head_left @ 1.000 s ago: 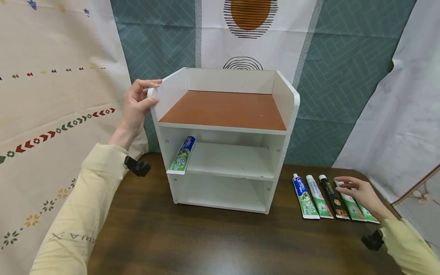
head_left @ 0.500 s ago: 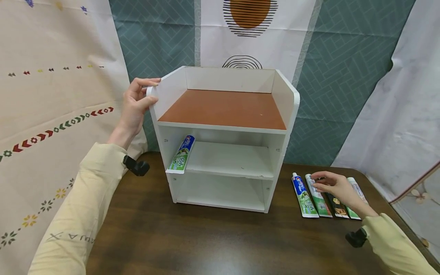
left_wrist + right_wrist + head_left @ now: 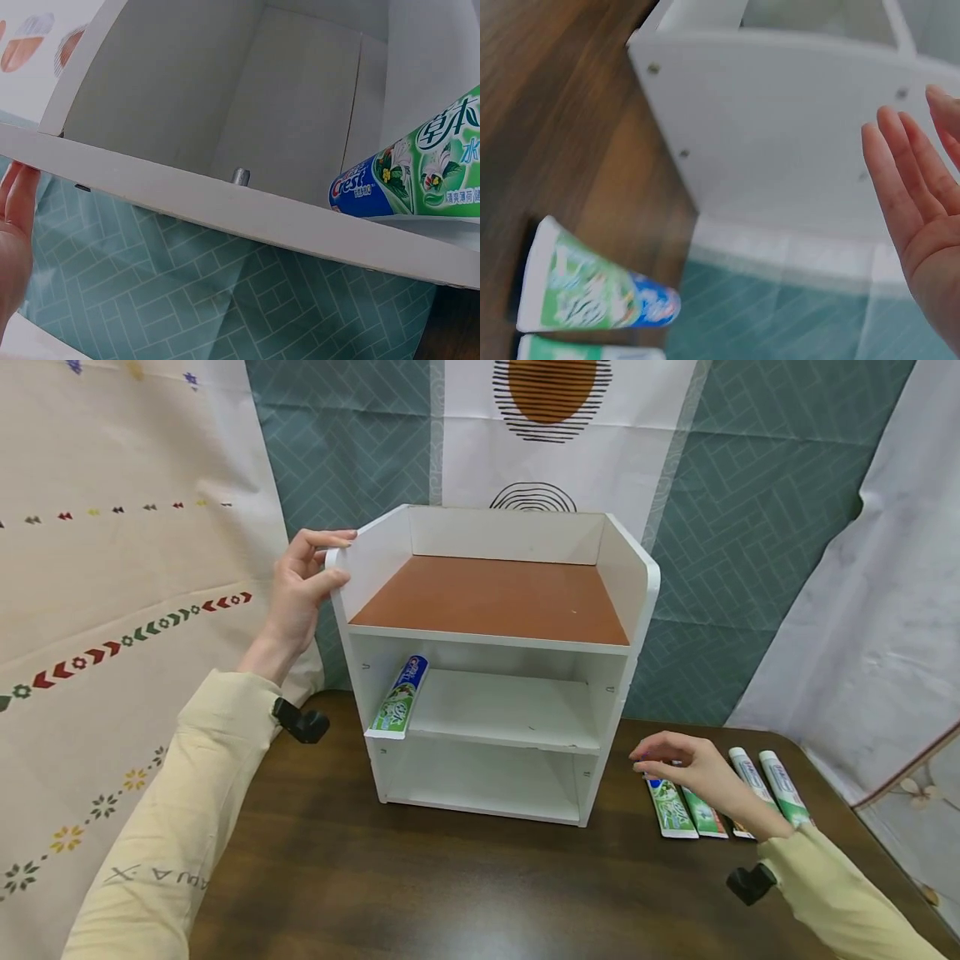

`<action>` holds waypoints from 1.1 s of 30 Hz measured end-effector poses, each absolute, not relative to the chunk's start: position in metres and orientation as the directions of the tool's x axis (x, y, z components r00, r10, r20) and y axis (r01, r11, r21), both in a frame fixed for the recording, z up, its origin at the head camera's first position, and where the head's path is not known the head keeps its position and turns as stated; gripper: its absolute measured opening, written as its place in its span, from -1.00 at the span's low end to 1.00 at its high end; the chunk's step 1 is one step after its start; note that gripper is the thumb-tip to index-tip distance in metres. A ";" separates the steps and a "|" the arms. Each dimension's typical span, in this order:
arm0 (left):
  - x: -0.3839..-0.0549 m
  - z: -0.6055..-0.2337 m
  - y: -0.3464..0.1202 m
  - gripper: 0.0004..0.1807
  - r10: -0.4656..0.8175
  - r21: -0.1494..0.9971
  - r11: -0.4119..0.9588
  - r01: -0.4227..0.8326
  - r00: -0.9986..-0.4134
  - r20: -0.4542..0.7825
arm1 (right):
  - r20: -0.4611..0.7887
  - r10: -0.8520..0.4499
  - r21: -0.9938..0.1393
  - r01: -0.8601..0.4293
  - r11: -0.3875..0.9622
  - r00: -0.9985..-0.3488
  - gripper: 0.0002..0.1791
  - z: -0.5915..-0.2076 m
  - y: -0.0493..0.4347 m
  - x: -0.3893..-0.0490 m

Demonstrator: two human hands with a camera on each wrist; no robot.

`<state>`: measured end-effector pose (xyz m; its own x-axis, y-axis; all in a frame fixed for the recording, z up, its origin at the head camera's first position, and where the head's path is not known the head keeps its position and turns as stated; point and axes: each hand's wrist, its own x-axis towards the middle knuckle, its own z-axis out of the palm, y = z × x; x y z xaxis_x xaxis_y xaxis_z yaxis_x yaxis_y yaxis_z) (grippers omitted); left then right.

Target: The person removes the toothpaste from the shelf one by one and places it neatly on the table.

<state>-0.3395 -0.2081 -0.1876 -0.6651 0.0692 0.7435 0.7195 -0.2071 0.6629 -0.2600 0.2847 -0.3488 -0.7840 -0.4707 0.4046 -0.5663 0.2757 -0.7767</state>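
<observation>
A small white shelf unit (image 3: 507,535) with a brown top stands on the table. My left hand (image 3: 295,597) grips the upper edge of its left side panel between thumb and fingers. On the middle shelf, at the left, lies a blue and green Crest toothpaste tube (image 3: 399,700). My right hand (image 3: 701,770) hovers above the row of tubes to the right of the unit, holding nothing, its fingers loosely bent. Below it lie a blue and green toothpaste tube (image 3: 672,812), its cap end hidden, and a partly covered green one (image 3: 705,815).
Farther right in the row lie two white and green toothpaste tubes, one (image 3: 750,773) beside the other (image 3: 784,787); the black tube is mostly hidden by my right hand. Patterned cloths (image 3: 757,502) hang behind and at both sides of the brown table (image 3: 480,885).
My right hand has moved left along the row, from the far-right tubes to above the leftmost one. My left hand keeps its grip on the shelf unit's panel.
</observation>
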 end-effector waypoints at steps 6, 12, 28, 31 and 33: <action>-0.340 -0.188 -0.208 -0.73 0.066 0.667 -0.199 0.718 -0.669 0.740 | 0.428 -0.522 -0.768 -0.601 0.219 -0.738 -0.74 -0.335 0.261 -0.253; -0.341 -0.189 -0.207 -0.73 0.067 0.667 -0.205 0.716 -0.669 0.740 | 0.428 -0.550 -0.734 -0.631 0.251 -0.717 -0.76 -0.318 0.241 -0.241; -0.340 -0.188 -0.209 -0.73 0.058 0.671 -0.206 0.713 -0.675 0.735 | 0.443 -0.570 -0.704 -0.662 0.257 -0.692 -0.76 -0.294 0.162 -0.248; -0.340 -0.188 -0.209 -0.74 0.061 0.670 -0.203 0.714 -0.674 0.736 | 0.420 -0.566 -0.728 -0.636 0.256 -0.709 -0.76 -0.293 0.145 -0.255; -0.340 -0.188 -0.209 -0.74 0.062 0.671 -0.199 0.714 -0.674 0.736 | 0.414 -0.563 -0.740 -0.625 0.249 -0.715 -0.75 -0.293 0.135 -0.260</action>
